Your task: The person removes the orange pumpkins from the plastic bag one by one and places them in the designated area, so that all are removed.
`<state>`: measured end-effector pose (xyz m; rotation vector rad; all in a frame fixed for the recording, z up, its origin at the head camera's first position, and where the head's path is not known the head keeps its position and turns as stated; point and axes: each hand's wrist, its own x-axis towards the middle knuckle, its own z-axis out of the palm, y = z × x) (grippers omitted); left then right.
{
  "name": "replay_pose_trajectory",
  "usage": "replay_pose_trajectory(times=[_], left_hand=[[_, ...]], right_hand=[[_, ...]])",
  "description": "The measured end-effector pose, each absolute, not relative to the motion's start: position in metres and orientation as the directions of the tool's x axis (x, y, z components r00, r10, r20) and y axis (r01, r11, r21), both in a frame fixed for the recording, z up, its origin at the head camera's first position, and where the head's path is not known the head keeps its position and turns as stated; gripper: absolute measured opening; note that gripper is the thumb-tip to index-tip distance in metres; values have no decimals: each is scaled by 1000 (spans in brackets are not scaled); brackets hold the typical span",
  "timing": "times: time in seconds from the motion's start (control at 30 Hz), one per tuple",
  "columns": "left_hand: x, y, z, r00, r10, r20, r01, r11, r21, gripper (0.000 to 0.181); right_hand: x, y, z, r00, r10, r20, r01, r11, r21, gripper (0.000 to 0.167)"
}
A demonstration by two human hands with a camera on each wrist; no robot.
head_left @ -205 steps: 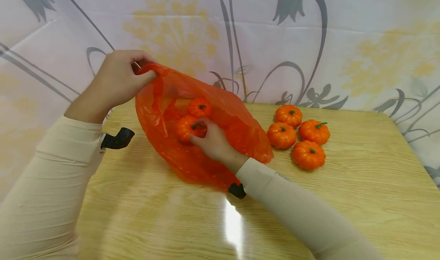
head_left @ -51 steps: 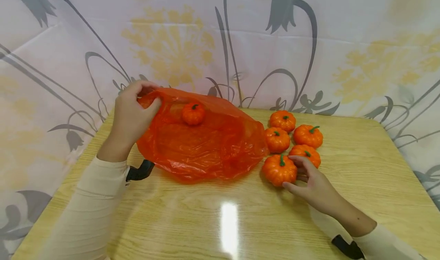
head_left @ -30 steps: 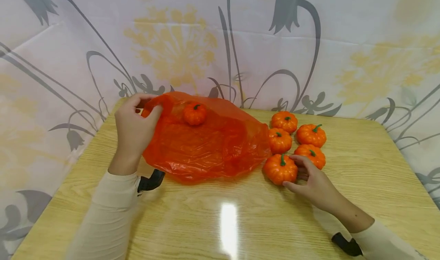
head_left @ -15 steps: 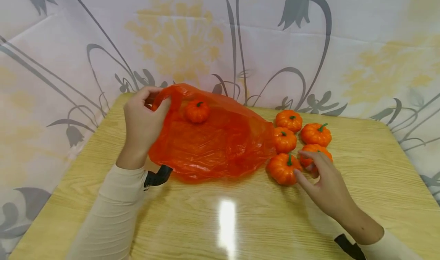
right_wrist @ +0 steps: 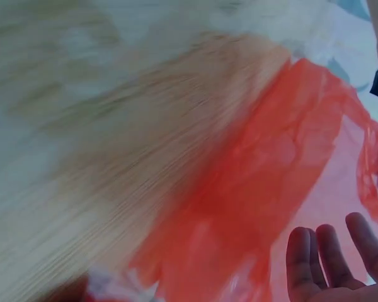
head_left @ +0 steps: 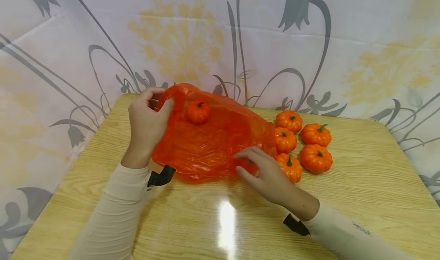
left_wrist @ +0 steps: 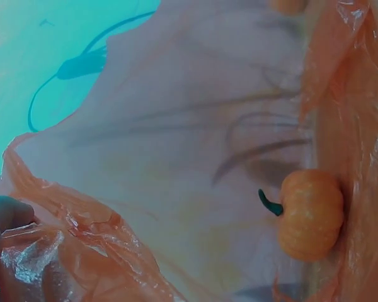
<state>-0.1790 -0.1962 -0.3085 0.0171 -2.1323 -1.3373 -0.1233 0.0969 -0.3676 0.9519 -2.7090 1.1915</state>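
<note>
My left hand point(head_left: 148, 126) pinches the rim of a thin orange plastic bag point(head_left: 206, 153) and holds its mouth up; in the left wrist view a fingertip point(left_wrist: 12, 212) grips the crumpled film. Inside the bag sits one small orange toy pumpkin point(head_left: 198, 112) with a dark green stem. My right hand point(head_left: 264, 176) hovers at the bag's lower right, fingers apart and slightly bent, holding nothing. Behind it, a toy pumpkin point(head_left: 291, 170) is partly covered by the hand. The right wrist view shows the spread fingers point(right_wrist: 331, 258) over the bag's film.
Several more toy pumpkins cluster to the right of the bag, among them a front one point(head_left: 316, 159) and a back one point(head_left: 288, 121). They stand on a light wooden table point(head_left: 371, 168). A flower-patterned cloth point(head_left: 261, 42) hangs behind the table's far edge.
One pumpkin went from the bag to the table beside the others. My right hand then let go of it and moved left to the bag. My left hand is lower, still gripping the rim.
</note>
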Motion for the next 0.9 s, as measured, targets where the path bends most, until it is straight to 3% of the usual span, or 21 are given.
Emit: replay_pose_trajectory(times=[0.27,0.63,0.9], left_hand=[[-178,-191,-308,-830,-297,473,306,466,830,23],[-178,-187,-308,-829,-261,494,356,434,828,25],[-176,-188,-311,-825,-275,494,354,430,831,25]], right_hand=[[-153,48,-366,-839,-533,109,-404,474,-782,34],[-196,5,-369,-852,-518,-82,-216,489,-845,51],[-213,-12,-377,-883,-411,-224,44,403,-914,58]])
